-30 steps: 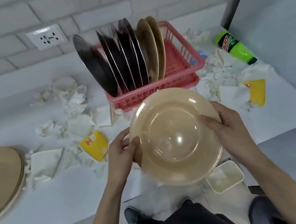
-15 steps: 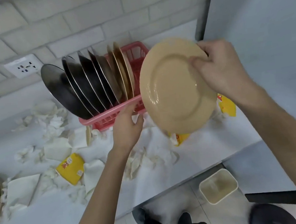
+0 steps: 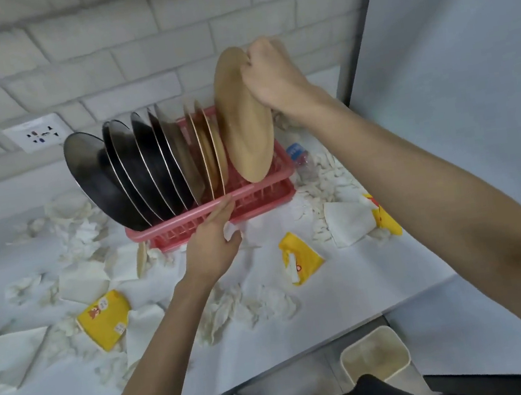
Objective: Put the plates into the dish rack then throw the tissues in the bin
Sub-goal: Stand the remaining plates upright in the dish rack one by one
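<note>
Turned edge-on now, the plate [image 3: 242, 123] hangs over the dish rack [image 3: 262, 195] slot; the right hand [image 3: 269, 73] pinches its rim, and the left hand [image 3: 215, 239], fingers straight, steadies the rack.

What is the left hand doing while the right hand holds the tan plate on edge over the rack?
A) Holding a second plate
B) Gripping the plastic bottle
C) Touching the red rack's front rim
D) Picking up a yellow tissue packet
C: the left hand has its straight fingers against the front rim of the red dish rack, holding nothing, while the right hand grips the tan plate.
</note>
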